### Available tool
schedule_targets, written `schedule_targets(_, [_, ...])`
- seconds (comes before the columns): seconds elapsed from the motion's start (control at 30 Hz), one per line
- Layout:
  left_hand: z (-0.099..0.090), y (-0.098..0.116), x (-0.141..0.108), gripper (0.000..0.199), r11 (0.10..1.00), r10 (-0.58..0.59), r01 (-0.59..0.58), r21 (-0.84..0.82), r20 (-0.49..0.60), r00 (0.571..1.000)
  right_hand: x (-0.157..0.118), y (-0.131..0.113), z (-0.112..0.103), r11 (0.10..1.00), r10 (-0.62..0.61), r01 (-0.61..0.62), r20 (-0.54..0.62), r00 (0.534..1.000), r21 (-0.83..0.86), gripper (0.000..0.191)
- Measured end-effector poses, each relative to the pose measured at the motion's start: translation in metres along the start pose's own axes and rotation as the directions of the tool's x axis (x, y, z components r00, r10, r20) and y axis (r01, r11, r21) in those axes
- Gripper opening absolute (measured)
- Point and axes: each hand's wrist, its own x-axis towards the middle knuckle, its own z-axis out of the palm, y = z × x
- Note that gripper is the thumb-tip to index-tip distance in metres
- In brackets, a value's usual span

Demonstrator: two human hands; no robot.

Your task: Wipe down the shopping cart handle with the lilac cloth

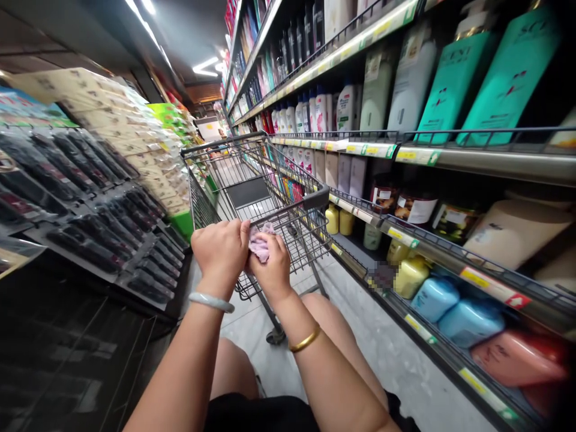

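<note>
A dark wire shopping cart (198, 186) stands in front of me, with a flat dark panel (248, 191) inside its basket. My left hand (221, 247) is closed around the left part of its handle (292, 208). Close beside it, my right hand (275, 267) is closed on a crumpled pale lilac cloth or tissue (258, 245), held up against the handle. The wire mesh of the basket shows through beyond the hands. What lies beneath the right palm is hidden.
Shelves on the right carry teal pump bottles (454, 84), white shampoo bottles (345, 108), jars (414, 207) and blue bottles (470, 321). Packaged dark goods hang on a rack (96, 204) at left. Tiled floor (265, 372) runs down the aisle; a cart wheel (275, 337) sits near my legs.
</note>
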Motion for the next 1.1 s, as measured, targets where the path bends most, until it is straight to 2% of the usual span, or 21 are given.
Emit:
schedule_targets(0.03, [0.000, 0.000, 0.000, 0.057, 1.000, 0.006, -0.006, 0.000, 0.002, 1.000, 0.002, 0.002, -0.004, 1.000, 0.010, -0.010, -0.022, 1.000, 0.011, 0.027])
schedule_targets(0.1, [0.000, -0.001, -0.001, 0.056, 1.000, 0.015, -0.015, -0.008, 0.005, 1.000, 0.014, 0.012, -0.018, 0.996, 0.087, -0.083, -0.173, 0.981, 0.030, 0.026])
schedule_targets(0.17, [0.001, -0.002, -0.001, 0.055, 1.000, 0.019, -0.019, -0.011, -0.002, 1.000, 0.027, 0.022, -0.032, 0.987, 0.162, -0.160, -0.334, 0.929, 0.033, 0.025])
schedule_targets(0.23, [0.002, -0.002, -0.001, 0.054, 1.000, 0.016, -0.016, -0.011, -0.017, 1.000, 0.031, 0.023, -0.034, 0.982, 0.180, -0.188, -0.409, 0.895, 0.023, 0.026])
schedule_targets(0.27, [0.003, -0.002, -0.001, 0.054, 1.000, 0.013, -0.013, -0.011, -0.024, 1.000, 0.028, 0.020, -0.030, 0.984, 0.164, -0.176, -0.398, 0.902, 0.008, 0.026])
schedule_targets(0.3, [0.004, -0.001, -0.001, 0.053, 1.000, 0.012, -0.013, -0.011, -0.029, 0.999, 0.022, 0.015, -0.023, 0.990, 0.129, -0.143, -0.344, 0.930, -0.017, 0.025])
schedule_targets(0.37, [0.006, -0.001, -0.001, 0.052, 1.000, 0.017, -0.017, -0.009, -0.034, 0.999, 0.006, 0.004, -0.005, 0.997, 0.017, -0.029, -0.161, 0.987, -0.074, 0.024])
schedule_targets(0.43, [0.005, -0.002, -0.001, 0.051, 1.000, 0.027, -0.027, 0.001, -0.030, 0.999, -0.007, -0.003, 0.007, 0.990, -0.093, 0.094, 0.018, 0.996, -0.106, 0.024])
schedule_targets(0.47, [0.005, -0.003, -0.001, 0.051, 0.999, 0.033, -0.033, 0.004, -0.025, 0.999, -0.008, -0.004, 0.008, 0.988, -0.113, 0.118, 0.052, 0.992, -0.103, 0.024])
schedule_targets(0.5, [0.004, -0.005, -0.001, 0.050, 0.999, 0.044, -0.044, 0.000, -0.014, 0.999, -0.007, -0.001, 0.006, 0.990, -0.104, 0.106, 0.033, 0.994, -0.090, 0.024])
schedule_targets(0.57, [0.001, -0.013, 0.000, 0.045, 0.997, 0.065, -0.064, -0.041, 0.024, 0.998, 0.005, 0.008, -0.008, 0.999, -0.009, 0.004, -0.105, 0.994, -0.042, 0.023])
schedule_targets(0.63, [-0.002, -0.022, 0.000, 0.040, 0.991, 0.059, -0.050, -0.121, 0.071, 0.996, 0.020, 0.020, -0.023, 0.995, 0.100, -0.101, -0.236, 0.967, 0.008, 0.022])
schedule_targets(0.7, [-0.004, -0.030, -0.001, 0.041, 0.987, 0.033, -0.016, -0.162, 0.104, 0.994, 0.026, 0.025, -0.030, 0.990, 0.140, -0.143, -0.285, 0.948, 0.009, 0.023])
schedule_targets(0.8, [-0.002, -0.035, -0.006, 0.052, 0.996, 0.004, 0.002, -0.088, 0.078, 0.997, 0.012, 0.017, -0.018, 0.992, 0.098, -0.113, -0.215, 0.972, -0.060, 0.021])
schedule_targets(0.87, [0.002, -0.035, -0.010, 0.056, 0.999, -0.007, 0.008, -0.032, 0.042, 0.999, -0.006, 0.005, -0.002, 0.993, 0.021, -0.026, -0.044, 0.999, -0.118, 0.023])
schedule_targets(0.93, [0.005, -0.034, -0.013, 0.055, 1.000, -0.011, 0.011, -0.013, 0.013, 1.000, -0.019, -0.004, 0.009, 0.988, -0.060, 0.079, 0.144, 0.988, -0.131, 0.028])
schedule_targets(0.97, [0.007, -0.033, -0.014, 0.055, 1.000, -0.005, 0.005, -0.011, 0.005, 1.000, -0.021, -0.007, 0.011, 0.987, -0.083, 0.106, 0.183, 0.980, -0.120, 0.029])
schedule_targets(1.03, [0.008, -0.034, -0.015, 0.053, 1.000, 0.012, -0.012, -0.009, -0.007, 1.000, -0.015, -0.006, 0.006, 0.993, -0.081, 0.091, 0.121, 0.989, -0.075, 0.026])
schedule_targets(1.1, [0.008, -0.033, -0.015, 0.052, 1.000, 0.020, -0.020, -0.013, -0.014, 1.000, 0.000, 0.001, -0.007, 0.999, -0.029, 0.028, -0.050, 0.998, -0.024, 0.021])
